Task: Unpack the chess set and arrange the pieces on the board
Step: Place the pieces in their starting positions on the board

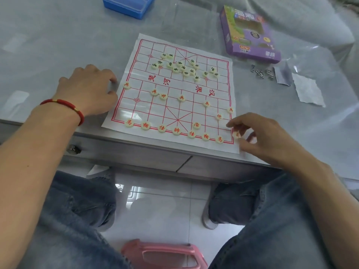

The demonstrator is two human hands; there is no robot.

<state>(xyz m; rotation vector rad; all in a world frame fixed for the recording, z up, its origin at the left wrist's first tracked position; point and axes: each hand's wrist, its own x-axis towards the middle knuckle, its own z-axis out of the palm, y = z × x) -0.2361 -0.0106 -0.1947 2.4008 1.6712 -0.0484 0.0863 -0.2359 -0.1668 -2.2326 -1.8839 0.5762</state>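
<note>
Paper board (171,90) lies flat on the table (58,45). Right hand (268,136) pinches one red piece (237,134) at the board's near right corner. Left hand (87,90) rests on the table, fingers loosely curled, fingertips at the board's left edge. Green pieces (182,67) clustered on the far half.

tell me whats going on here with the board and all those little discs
A person is setting up Chinese chess on a paper board at the table's near edge. The right hand pinches a red-marked piece at the board's near right corner. The left hand rests on the table, fingertips at the board's left edge. Red pieces mostly line the near rows; the dark-marked pieces lie in a loose heap on the far half, unsorted. A purple box lies beyond.
</note>
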